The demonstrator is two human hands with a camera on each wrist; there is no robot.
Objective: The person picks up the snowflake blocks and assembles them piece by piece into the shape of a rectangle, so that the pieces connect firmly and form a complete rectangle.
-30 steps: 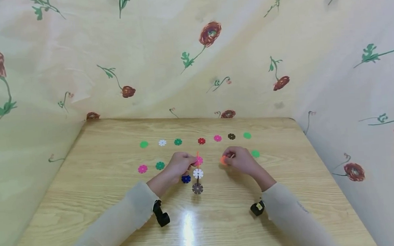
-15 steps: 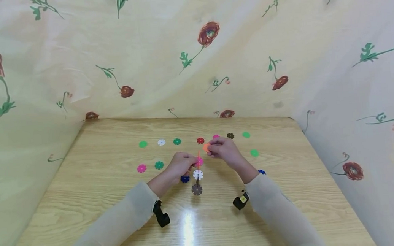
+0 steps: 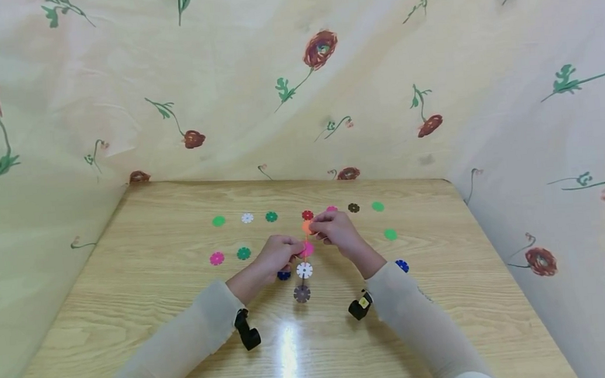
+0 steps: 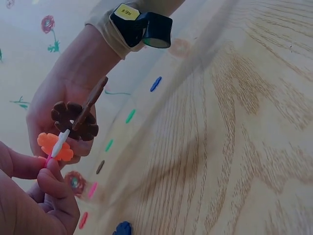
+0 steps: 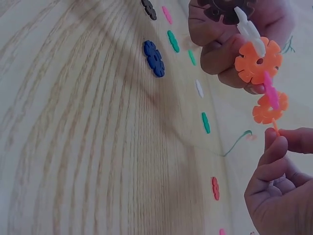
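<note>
My left hand [image 3: 275, 255] pinches a pink notched disc [image 3: 308, 249] in a chain of flower-shaped plastic discs. From it hang a white disc [image 3: 304, 270] and, lowest, brown discs [image 4: 74, 120]. An orange disc [image 5: 258, 62] sits between the white and pink ones in the right wrist view. Beyond the pink one, another orange disc [image 5: 270, 107] ends the chain. Thumb and fingertips of my right hand [image 3: 338, 232] pinch a separate orange disc [image 3: 307, 227] against that end; whether their slots are joined I cannot tell.
Loose discs lie spread on the wooden table [image 3: 186, 337]. A back row includes a red disc [image 3: 307, 215] and a brown disc [image 3: 353, 207]. One blue disc [image 3: 284, 276] lies below my left hand, another blue disc [image 3: 402, 265] beside my right forearm. Flowered cloth [image 3: 254, 98] surrounds the table.
My right hand has moved left and slightly away from me, bringing the orange disc to the top of the chain. The left hand holds nearly still.
</note>
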